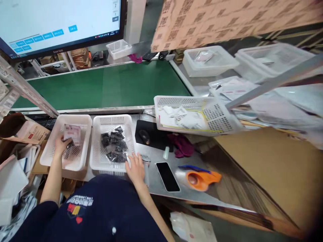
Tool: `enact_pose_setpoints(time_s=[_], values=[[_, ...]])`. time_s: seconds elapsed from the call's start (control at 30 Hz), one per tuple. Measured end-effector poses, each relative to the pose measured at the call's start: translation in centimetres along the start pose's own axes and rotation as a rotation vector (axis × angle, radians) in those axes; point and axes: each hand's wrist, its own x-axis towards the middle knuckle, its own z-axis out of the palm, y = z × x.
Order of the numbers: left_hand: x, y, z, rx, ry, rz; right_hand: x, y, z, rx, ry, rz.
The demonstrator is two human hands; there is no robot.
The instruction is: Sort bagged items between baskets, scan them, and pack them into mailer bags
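My left hand [61, 145] reaches into the left white plastic basket [87, 137]. Its fingers are closed on a small dark packet [69, 142], partly covered by the hand. Just beyond it, a clear bag with a pinkish printed paper [72, 131] lies in the same basket. My right hand [136, 168] rests at the right front corner of the second white basket [94, 154], fingers spread and holding nothing. Several small black items in clear plastic bags [116, 141] lie inside that second basket.
Right of the baskets are a mouse [144, 136] on a black pad, a purple cloth [182, 145], a phone [167, 176] and an orange tape dispenser [204, 179]. A white basket with papers [186, 127] sits higher. Behind runs a green conveyor belt [108, 84], below a monitor [60, 23].
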Motion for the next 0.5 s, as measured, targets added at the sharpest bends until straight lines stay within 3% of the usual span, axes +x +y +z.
enact_pose_setpoints(time_s=[0.1,0.2,0.27,0.33,0.4,0.5], values=[[-0.3,3.6,3.0,-0.161,0.034,0.106,0.1,0.2,-0.2,-0.016,-0.010,-0.001],[-2.7,6.0,8.5,-0.266,-0.063,0.090,-0.1,1.3,-0.2,-0.001,-0.016,-0.055],[-4.6,6.4,11.8,-0.245,-0.190,0.023,-0.3,2.4,0.2,0.018,-0.003,-0.099],[-5.4,5.8,12.9,-0.223,-0.172,0.090,-0.5,3.7,0.8,0.034,0.033,-0.142],[-5.3,4.1,10.7,-0.205,0.004,0.132,-0.5,4.8,1.3,0.042,0.062,-0.182],[-4.9,0.2,1.9,-0.190,0.452,0.018,-0.4,5.6,1.5,0.027,0.054,-0.213]])
